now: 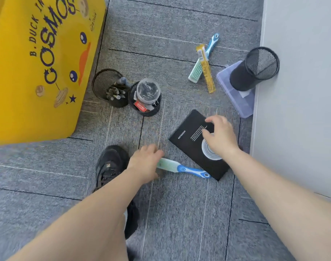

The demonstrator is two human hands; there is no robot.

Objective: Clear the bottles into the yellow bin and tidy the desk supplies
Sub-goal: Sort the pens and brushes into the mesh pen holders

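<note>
Two scrub brushes (183, 168), three mesh pen cups (255, 69); left hand (145, 162) curled over one brush, right hand (220, 137) fingers spread above black notebook (189, 137).

A bin (38, 68) stands far left, two pen cups (112, 89) side by side just right of it, a notebook (196, 144) near centre, a brush (181, 167) at its near edge, and a toppled cup (255, 69) on a box (240, 102) far right.

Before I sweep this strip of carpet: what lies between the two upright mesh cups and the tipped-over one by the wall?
In the head view, between the upright mesh cups and the tipped cup lie a green-bristled brush and a yellow packet overlapping, on grey carpet.
</note>
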